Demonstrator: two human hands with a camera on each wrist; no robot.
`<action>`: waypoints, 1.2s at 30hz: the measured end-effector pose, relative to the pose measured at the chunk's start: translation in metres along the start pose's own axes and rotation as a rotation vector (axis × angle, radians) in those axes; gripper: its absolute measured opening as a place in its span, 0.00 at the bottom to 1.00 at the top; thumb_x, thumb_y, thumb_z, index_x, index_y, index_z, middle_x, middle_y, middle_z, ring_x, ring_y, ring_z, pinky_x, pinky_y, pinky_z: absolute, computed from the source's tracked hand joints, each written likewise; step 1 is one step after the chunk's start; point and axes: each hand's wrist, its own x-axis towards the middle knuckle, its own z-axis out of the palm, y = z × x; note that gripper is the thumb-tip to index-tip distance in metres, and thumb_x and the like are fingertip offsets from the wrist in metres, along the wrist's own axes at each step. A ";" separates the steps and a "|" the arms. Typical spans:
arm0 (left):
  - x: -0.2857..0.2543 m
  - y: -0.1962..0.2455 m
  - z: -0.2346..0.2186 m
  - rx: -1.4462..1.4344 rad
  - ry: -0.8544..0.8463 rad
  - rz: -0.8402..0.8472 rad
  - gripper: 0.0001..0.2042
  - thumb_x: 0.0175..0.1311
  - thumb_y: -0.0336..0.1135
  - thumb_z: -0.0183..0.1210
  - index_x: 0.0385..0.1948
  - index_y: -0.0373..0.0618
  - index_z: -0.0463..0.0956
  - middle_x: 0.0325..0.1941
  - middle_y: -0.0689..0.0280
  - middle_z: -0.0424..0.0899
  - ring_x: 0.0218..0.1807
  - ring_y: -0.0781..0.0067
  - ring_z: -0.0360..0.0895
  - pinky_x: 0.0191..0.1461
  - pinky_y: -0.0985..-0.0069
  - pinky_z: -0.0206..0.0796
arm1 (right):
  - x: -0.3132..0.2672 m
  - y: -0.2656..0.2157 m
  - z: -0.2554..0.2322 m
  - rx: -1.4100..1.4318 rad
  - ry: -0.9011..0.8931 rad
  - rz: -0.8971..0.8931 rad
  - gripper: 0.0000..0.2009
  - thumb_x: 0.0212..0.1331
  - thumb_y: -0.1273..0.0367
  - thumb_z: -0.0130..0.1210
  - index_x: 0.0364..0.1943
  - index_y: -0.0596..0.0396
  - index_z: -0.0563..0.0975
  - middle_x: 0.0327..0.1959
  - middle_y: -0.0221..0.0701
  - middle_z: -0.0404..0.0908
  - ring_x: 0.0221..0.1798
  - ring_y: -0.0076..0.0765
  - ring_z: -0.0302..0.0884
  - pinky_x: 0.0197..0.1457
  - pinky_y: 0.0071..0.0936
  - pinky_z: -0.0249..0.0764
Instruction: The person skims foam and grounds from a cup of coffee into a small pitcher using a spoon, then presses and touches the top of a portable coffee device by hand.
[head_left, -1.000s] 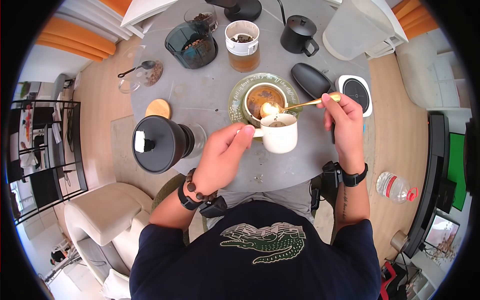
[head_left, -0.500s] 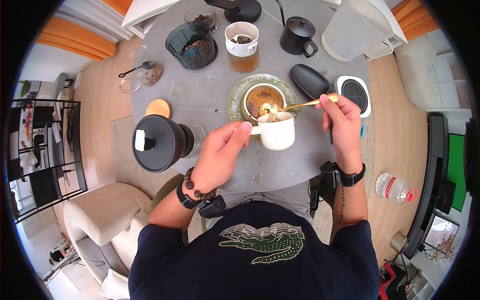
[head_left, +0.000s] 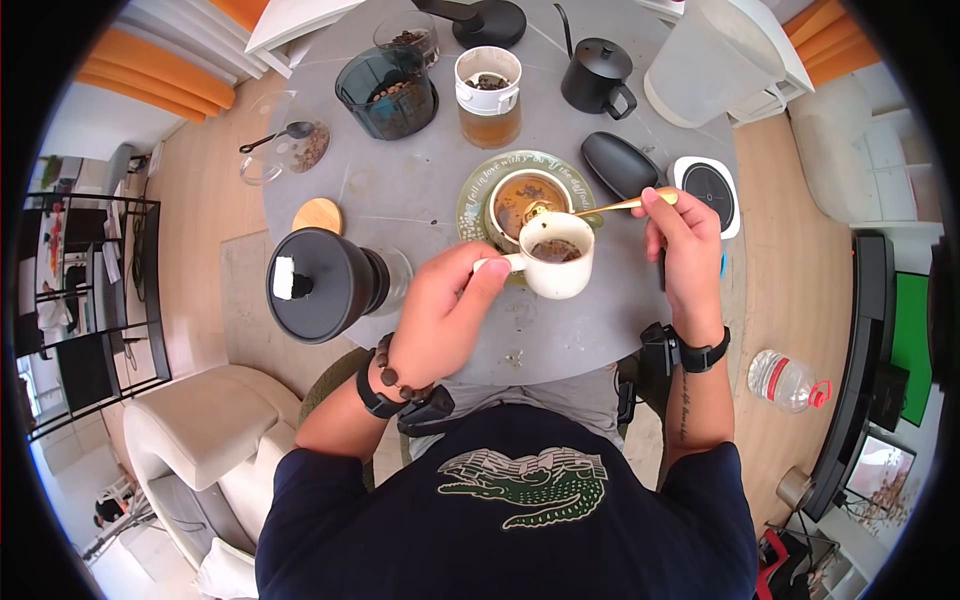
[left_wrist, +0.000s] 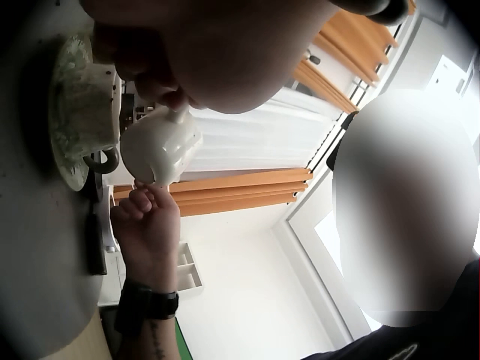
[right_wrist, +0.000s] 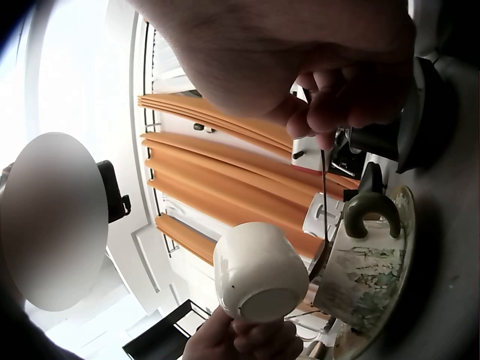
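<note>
My left hand (head_left: 445,310) grips the handle of a small cream cup (head_left: 560,275) with dark liquid and specks inside. It is raised over the near side of a wider teacup (head_left: 525,190), overlapping its rim in the head view. That teacup holds brown liquid with dark bits and stands on a green lettered saucer (head_left: 478,185). In the right wrist view its printed side and green handle (right_wrist: 371,206) show. My right hand (head_left: 685,240) pinches the handle of a gold spoon (head_left: 625,205), whose bowl is at the teacup, partly hidden behind the cream cup.
Left stands a black-topped grinder (head_left: 320,285) beside a wooden lid (head_left: 317,217). Behind are a dark container of beans (head_left: 385,95), a white filter over a glass (head_left: 488,95) and a black kettle (head_left: 597,75). Rightward lie a black scoop-like dish (head_left: 618,165) and a white scale (head_left: 708,195).
The cream cup first tipped toward the teacup, then came back toward me, so its dark liquid shows. The spoon bowl has dropped lower behind the cup's rim. Both hands keep their holds.
</note>
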 end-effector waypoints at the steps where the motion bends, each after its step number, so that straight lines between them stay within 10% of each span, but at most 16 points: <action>1: -0.004 0.001 0.002 0.103 0.019 0.135 0.13 0.86 0.39 0.61 0.40 0.39 0.81 0.31 0.63 0.79 0.36 0.65 0.74 0.44 0.66 0.67 | -0.004 -0.002 -0.002 0.004 0.003 0.013 0.15 0.81 0.63 0.64 0.35 0.56 0.88 0.18 0.20 0.76 0.20 0.14 0.66 0.26 0.21 0.61; 4: -0.001 -0.008 -0.005 0.253 0.045 0.311 0.08 0.80 0.34 0.64 0.40 0.38 0.81 0.34 0.57 0.81 0.38 0.51 0.75 0.45 0.59 0.69 | 0.003 -0.002 0.003 0.039 0.002 0.040 0.15 0.81 0.63 0.64 0.36 0.57 0.88 0.19 0.20 0.76 0.21 0.14 0.67 0.28 0.21 0.62; 12: -0.006 -0.035 -0.017 0.388 0.085 0.544 0.09 0.76 0.36 0.66 0.39 0.40 0.81 0.35 0.58 0.82 0.38 0.50 0.75 0.46 0.58 0.68 | 0.001 -0.001 0.019 0.018 0.020 -0.069 0.13 0.81 0.64 0.65 0.39 0.59 0.88 0.21 0.20 0.77 0.23 0.15 0.68 0.30 0.19 0.62; 24: -0.007 -0.041 -0.022 0.324 0.104 0.556 0.10 0.81 0.38 0.63 0.41 0.39 0.81 0.35 0.59 0.82 0.37 0.51 0.75 0.45 0.59 0.67 | -0.031 -0.019 0.030 -0.705 0.065 -1.048 0.02 0.66 0.80 0.70 0.39 0.62 0.88 0.30 0.38 0.89 0.25 0.35 0.81 0.32 0.30 0.74; 28: -0.008 -0.042 -0.023 0.307 0.101 0.552 0.10 0.81 0.37 0.63 0.41 0.39 0.81 0.35 0.59 0.82 0.37 0.51 0.74 0.45 0.60 0.68 | -0.031 -0.015 0.027 -0.739 0.075 -0.998 0.02 0.71 0.77 0.69 0.41 0.62 0.88 0.28 0.34 0.88 0.25 0.28 0.79 0.31 0.28 0.72; 30: -0.004 -0.040 -0.022 0.290 0.103 0.549 0.10 0.81 0.37 0.63 0.41 0.39 0.80 0.35 0.59 0.81 0.37 0.52 0.74 0.45 0.60 0.68 | -0.029 -0.010 0.024 -0.336 0.201 -0.513 0.05 0.77 0.73 0.67 0.44 0.62 0.89 0.26 0.28 0.85 0.26 0.20 0.77 0.31 0.24 0.69; 36: -0.011 -0.029 -0.016 0.096 0.042 0.265 0.11 0.86 0.36 0.57 0.41 0.38 0.79 0.37 0.62 0.80 0.38 0.65 0.74 0.46 0.67 0.67 | -0.012 -0.008 0.014 -0.016 0.107 -0.173 0.14 0.82 0.64 0.64 0.38 0.59 0.87 0.21 0.19 0.74 0.22 0.14 0.63 0.29 0.21 0.56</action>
